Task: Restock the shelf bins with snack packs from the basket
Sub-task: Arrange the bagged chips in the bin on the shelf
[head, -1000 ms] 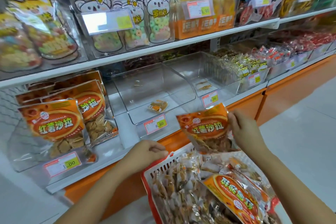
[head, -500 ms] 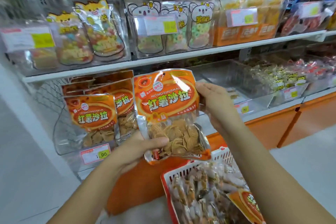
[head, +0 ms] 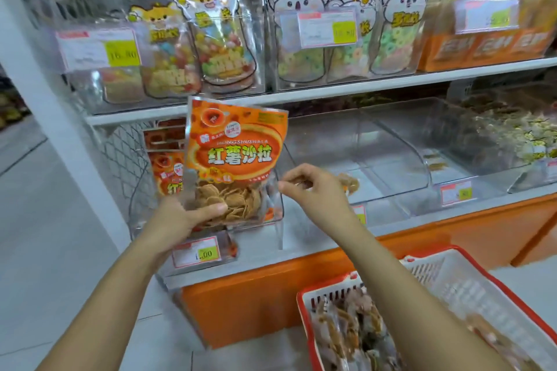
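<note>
One pack (head: pixel 238 144) (left hand's (head: pixel 184 214) grip), one basket (head: pixel 437 271).

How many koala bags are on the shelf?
3, side by side on the upper shelf: left koala bag, middle koala bag partly behind the price tag, right koala bag. More may hide behind them.

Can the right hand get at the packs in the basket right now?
Probably yes: the open-topped basket lies just below the right hand and its forearm, packs exposed, nothing in between.

Yellow-red price tag (head: pixel 197 252); orange base panel (head: pixel 256 304) beneath; white upright post (head: pixel 39 93) left; pale floor (head: pixel 39 220).
</note>
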A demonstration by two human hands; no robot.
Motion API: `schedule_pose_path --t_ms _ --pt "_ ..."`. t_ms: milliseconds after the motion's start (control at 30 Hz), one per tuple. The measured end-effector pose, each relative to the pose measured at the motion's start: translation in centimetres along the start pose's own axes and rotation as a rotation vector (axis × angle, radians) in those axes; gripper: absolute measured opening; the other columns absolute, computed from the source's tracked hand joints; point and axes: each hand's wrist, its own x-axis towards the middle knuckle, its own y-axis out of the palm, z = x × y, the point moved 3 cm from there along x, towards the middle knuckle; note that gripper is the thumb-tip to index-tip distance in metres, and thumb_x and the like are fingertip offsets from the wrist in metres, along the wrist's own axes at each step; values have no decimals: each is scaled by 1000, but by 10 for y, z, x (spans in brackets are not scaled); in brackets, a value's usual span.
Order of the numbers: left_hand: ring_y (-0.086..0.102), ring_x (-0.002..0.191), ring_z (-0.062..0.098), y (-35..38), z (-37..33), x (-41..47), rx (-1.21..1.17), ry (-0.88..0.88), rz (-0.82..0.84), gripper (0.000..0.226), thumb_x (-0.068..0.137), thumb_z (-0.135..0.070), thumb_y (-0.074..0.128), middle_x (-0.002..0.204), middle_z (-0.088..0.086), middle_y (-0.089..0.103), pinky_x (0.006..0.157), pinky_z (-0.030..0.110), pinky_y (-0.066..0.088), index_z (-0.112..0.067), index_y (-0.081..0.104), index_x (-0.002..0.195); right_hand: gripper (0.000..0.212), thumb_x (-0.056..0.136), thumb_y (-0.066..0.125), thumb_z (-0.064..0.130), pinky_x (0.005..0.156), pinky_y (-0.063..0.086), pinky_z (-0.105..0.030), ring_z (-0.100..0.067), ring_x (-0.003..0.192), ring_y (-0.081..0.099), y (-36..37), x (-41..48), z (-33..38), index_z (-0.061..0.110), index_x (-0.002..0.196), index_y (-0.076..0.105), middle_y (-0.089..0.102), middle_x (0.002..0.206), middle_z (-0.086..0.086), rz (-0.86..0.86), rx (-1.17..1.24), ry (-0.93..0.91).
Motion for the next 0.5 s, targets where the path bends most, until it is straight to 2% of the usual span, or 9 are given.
schedule_pose_path --t_ms 67,100,133,200,267,333,400,467,500 --pt "65 85 12 10 4 4 7 -34 50 39 55 -47 85 77 -14 72 74 20 46 -22 72 82 9 88 66 23 62 41 -12 -9 74 56 8 -3 4 18 81 65 65 80 3 35 -67 -65" --pt "66 90 13 13 6 8 23 -62 53 28 66 -36 81 81 -14 72 76 21 46 -21 71 87 9 90 63 22 61 40 -13 -10 74 57 12 -4 4 16 84 66 65 81 2 60 -110 -87" --pt "66 94 14 14 10 11 62 -93 48 24 72 -32 78 86 -13 73 81 25 47 -21 70 92 10 92 59 20 63 41 -17 -12 75 57 16 -4 5 15 87 67 66 82 1 96 -159 -104" --pt "67 97 16 14 14 15 139 -142 69 26 76 -37 75 93 -9 75 94 37 48 -22 71 96 16 96 49 16 71 44 -28 -16 80 57 26 -3 5 15 98 65 67 91 -3 188 -269 -104" --pt "68 94 17 11 18 19 219 -165 88 32 76 -44 73 94 -5 75 97 41 47 -19 72 97 23 98 40 16 76 45 -32 -23 92 58 39 -4 3 16 111 60 65 102 -8 281 -398 -82" --pt "68 85 23 7 23 23 384 -184 83 48 71 -55 72 91 5 74 85 37 49 -11 69 90 24 99 39 17 72 42 -32 -27 97 57 53 -4 5 14 115 57 63 107 -11 349 -521 -101" --pt "65 76 28 2 28 26 548 -206 90 79 50 -81 66 87 13 70 72 37 50 -12 63 87 22 98 41 17 67 38 -30 -28 93 58 65 -4 9 12 110 58 65 103 -11 374 -571 -128" --pt "66 83 30 -3 35 32 617 -198 129 99 36 -93 56 90 9 72 78 41 53 -9 65 89 17 95 44 14 65 41 -28 -28 87 59 74 1 11 10 97 60 64 94 -11 438 -618 -105" --pt "66 86 27 -4 37 34 643 -205 148 95 40 -90 56 93 4 72 83 41 52 -14 68 95 17 94 45 11 62 40 -26 -28 83 57 78 6 12 10 85 58 62 87 -10 497 -626 -75"
